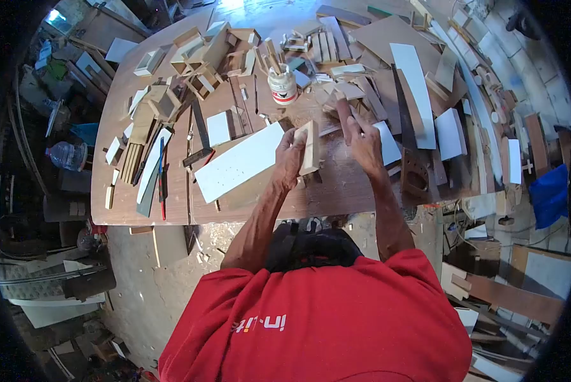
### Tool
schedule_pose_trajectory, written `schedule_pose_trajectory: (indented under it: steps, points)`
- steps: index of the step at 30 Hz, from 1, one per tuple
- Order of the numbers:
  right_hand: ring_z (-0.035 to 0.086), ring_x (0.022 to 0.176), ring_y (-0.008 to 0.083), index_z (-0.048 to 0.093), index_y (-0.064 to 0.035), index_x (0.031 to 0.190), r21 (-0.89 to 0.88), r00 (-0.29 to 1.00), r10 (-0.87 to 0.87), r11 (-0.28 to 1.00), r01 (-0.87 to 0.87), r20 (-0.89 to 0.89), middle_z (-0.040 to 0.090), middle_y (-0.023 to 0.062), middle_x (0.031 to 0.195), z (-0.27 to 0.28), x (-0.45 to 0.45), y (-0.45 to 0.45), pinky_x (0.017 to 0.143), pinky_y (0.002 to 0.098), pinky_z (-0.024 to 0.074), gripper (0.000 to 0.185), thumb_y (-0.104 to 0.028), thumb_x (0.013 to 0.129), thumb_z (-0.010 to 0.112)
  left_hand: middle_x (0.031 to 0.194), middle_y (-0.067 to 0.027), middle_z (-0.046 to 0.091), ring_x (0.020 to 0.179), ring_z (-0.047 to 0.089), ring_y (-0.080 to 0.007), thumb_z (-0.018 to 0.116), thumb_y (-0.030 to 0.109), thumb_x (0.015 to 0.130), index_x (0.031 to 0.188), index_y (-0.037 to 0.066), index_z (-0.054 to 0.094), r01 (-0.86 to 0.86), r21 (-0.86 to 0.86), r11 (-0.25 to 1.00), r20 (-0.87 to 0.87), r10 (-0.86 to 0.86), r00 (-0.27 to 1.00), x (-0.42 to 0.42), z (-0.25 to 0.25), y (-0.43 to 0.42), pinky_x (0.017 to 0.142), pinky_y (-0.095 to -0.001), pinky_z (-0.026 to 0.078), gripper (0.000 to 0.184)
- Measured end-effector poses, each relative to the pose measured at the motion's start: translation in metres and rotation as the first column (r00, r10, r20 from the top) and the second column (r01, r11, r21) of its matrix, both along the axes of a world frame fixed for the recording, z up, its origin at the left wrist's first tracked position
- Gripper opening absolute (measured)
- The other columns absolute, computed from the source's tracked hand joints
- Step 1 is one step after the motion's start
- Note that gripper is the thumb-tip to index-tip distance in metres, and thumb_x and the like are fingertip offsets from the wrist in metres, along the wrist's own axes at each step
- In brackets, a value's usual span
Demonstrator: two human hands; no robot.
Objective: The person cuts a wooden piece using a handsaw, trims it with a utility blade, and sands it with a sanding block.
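My left hand (289, 156) is closed on a small pale wooden box frame (310, 149), held on edge near the front of the table. To its right, my right hand (364, 143) grips a reddish-brown strip (343, 113) that points away from me; its exact kind is unclear. The strip and the box frame are apart. Left of my left hand lies a long white board (238, 162) with dark specks. Just beyond both hands stands a white glue tub (282, 88) with sticks in it.
A hammer (198, 156) and a red-and-blue pencil-like tool (162, 178) lie on the left of the table (125, 207). Several small wooden boxes (203, 51) are piled at the back left. White boards and a long saw-like dark strip (405, 108) lie at right.
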State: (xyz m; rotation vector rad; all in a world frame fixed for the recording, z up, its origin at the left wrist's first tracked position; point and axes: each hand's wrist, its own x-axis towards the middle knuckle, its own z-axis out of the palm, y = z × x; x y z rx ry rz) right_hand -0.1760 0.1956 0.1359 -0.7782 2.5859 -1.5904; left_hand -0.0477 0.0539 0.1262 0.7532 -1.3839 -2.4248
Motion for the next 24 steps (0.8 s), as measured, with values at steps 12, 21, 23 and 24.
schedule_pose_trajectory:
  steps: [12,21,23,24]
  points:
    - [0.054,0.102,0.0390,0.063,-0.0032,0.118,0.249,0.981,0.182,0.955,-0.161,-0.064,0.060,0.0206,0.112,-0.012,0.068,0.049,0.089,0.0459,0.0443,0.033,-0.018,0.088,0.060,0.107,-0.0139,0.060,0.087,0.064,-0.0197,0.058,0.037,0.093,0.132,-0.001,0.044,-0.028,-0.154,0.988,0.120,0.047,0.992,-0.014,-0.001,-0.045,0.067,-0.0312,0.056,0.056]
    - [0.046,0.116,0.0441,0.058,-0.0030,0.121,0.443,0.889,-0.047,0.854,0.272,-0.455,0.045,0.0261,0.131,-0.075,0.005,0.072,0.098,0.0508,0.0420,0.049,-0.032,0.082,0.066,0.090,-0.0020,0.055,0.072,0.056,-0.0130,0.057,0.045,0.090,0.117,0.009,0.050,0.082,-0.009,0.997,-0.009,-0.082,0.997,0.014,-0.023,-0.017,0.051,-0.0282,0.045,0.046]
    - [0.043,0.123,0.0439,0.042,-0.0026,0.137,0.692,0.906,-0.149,0.600,0.401,-0.397,0.042,0.0284,0.135,-0.088,-0.012,0.078,0.100,0.0528,0.0406,0.071,-0.036,0.080,0.067,0.093,-0.0038,0.056,0.073,0.057,-0.0151,0.058,0.046,0.090,0.119,0.008,0.051,0.092,0.110,0.990,-0.068,-0.085,0.994,0.020,-0.030,-0.016,0.058,-0.0306,0.050,0.049]
    - [0.043,0.123,0.0439,0.042,-0.0026,0.137,0.691,0.905,-0.148,0.601,0.402,-0.398,0.042,0.0284,0.135,-0.085,-0.019,0.077,0.100,0.0528,0.0406,0.071,-0.036,0.080,0.067,0.093,-0.0038,0.056,0.073,0.057,-0.0151,0.058,0.046,0.090,0.119,0.008,0.051,0.092,0.110,0.990,-0.070,-0.084,0.994,0.022,-0.026,-0.013,0.058,-0.0306,0.050,0.049]
